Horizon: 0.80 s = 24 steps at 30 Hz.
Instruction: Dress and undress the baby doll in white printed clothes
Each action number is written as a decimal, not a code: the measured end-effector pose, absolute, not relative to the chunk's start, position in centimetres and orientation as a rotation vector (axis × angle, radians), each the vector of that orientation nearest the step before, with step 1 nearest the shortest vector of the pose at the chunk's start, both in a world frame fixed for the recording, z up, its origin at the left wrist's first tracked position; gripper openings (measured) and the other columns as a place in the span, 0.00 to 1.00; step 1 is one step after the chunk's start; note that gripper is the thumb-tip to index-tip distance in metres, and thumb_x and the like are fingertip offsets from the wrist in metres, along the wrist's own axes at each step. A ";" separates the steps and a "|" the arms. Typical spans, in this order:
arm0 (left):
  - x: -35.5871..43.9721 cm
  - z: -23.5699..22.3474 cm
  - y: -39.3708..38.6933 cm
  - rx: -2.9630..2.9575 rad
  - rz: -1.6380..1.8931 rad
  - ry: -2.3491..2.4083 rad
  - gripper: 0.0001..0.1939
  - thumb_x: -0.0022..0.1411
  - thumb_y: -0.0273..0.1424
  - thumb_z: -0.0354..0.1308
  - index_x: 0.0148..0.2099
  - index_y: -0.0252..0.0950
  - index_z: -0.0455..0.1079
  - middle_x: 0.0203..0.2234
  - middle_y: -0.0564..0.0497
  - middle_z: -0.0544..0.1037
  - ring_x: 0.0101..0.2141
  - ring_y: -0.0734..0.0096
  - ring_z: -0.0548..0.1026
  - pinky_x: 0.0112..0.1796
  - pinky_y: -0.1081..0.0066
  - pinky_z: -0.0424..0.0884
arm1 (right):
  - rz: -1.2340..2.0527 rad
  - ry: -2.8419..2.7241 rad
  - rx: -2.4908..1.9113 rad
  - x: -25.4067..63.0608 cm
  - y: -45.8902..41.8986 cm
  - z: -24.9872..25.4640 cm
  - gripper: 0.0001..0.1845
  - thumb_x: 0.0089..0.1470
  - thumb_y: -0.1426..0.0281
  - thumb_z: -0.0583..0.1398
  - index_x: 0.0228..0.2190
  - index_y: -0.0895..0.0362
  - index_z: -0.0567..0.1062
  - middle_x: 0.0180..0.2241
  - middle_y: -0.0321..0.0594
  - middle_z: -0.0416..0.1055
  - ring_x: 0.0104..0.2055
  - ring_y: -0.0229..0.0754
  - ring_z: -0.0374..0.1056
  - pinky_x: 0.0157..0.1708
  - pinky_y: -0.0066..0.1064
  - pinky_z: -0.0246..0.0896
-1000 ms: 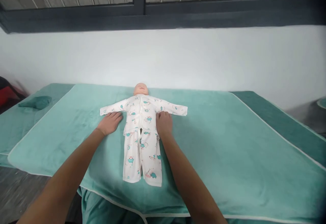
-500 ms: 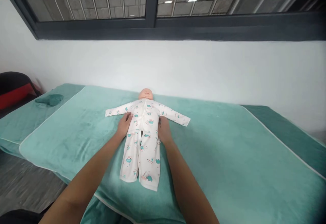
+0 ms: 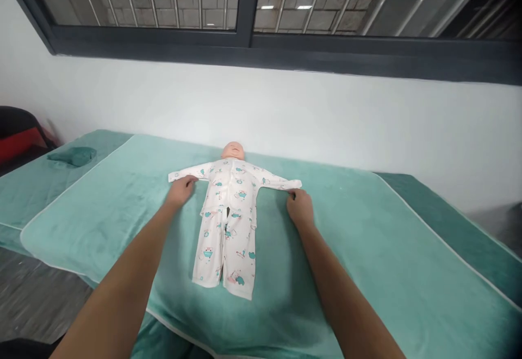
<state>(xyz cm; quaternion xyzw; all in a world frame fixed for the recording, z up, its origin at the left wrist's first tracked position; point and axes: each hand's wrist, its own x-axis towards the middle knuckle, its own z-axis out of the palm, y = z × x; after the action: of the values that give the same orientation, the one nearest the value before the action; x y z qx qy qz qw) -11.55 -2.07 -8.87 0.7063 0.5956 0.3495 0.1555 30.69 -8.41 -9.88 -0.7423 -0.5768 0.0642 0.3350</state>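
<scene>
A baby doll (image 3: pixel 233 150) lies on its back, dressed in a white long-sleeved pajama top (image 3: pixel 231 185) and matching pajama pants (image 3: pixel 236 255) with a green and pink print. Its sleeves stretch out to both sides. My left hand (image 3: pixel 180 191) is closed at the lower edge of the left-side sleeve (image 3: pixel 199 171), partway along it. Out by the cuff of the right-side sleeve (image 3: pixel 277 181), my right hand (image 3: pixel 300 206) pinches the fabric. The fingertips of both hands are partly hidden.
Under the doll spreads a green padded bed cover (image 3: pixel 367 250) with white piping. A face opening (image 3: pixel 75 156) is at the bed's left end, near a black and red chair (image 3: pixel 20 136). The white wall (image 3: pixel 326 114) and a dark window frame (image 3: pixel 244 49) rise behind.
Both hands have moved outward from the sides of the doll's torso to its sleeves. The right-side cuff has shifted slightly upward. The camera view has tilted a little.
</scene>
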 end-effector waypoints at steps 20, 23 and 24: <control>-12.4 -9.7 -1.7 2.232 0.900 2.231 0.26 0.74 0.38 0.38 0.64 0.34 0.66 0.59 0.36 0.73 0.60 0.51 0.68 0.62 0.48 0.56 | -0.102 -1.967 -2.135 34.5 -7.8 -11.4 0.31 0.64 0.77 0.41 0.65 0.61 0.63 0.69 0.48 0.56 0.70 0.49 0.52 0.66 0.43 0.50; -12.7 -9.5 -2.0 2.131 0.876 2.325 0.27 0.74 0.38 0.37 0.63 0.32 0.67 0.58 0.34 0.73 0.59 0.50 0.68 0.62 0.46 0.55 | -0.104 -1.870 -2.192 34.3 -8.9 -11.7 0.30 0.66 0.75 0.41 0.65 0.62 0.62 0.69 0.49 0.56 0.71 0.48 0.52 0.67 0.43 0.48; -12.8 -9.4 -2.3 2.110 0.862 2.342 0.27 0.74 0.38 0.37 0.63 0.32 0.66 0.59 0.34 0.73 0.60 0.50 0.68 0.62 0.46 0.54 | -0.100 -1.850 -2.214 34.2 -9.6 -11.6 0.30 0.67 0.72 0.41 0.66 0.62 0.62 0.69 0.49 0.56 0.71 0.48 0.51 0.67 0.43 0.47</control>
<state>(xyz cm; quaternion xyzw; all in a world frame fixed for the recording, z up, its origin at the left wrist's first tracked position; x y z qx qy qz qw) -12.80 -2.35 -9.43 0.6444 0.7151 0.2633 -0.0631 34.24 -9.56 -11.61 -0.7608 -0.6355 -0.0343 0.1270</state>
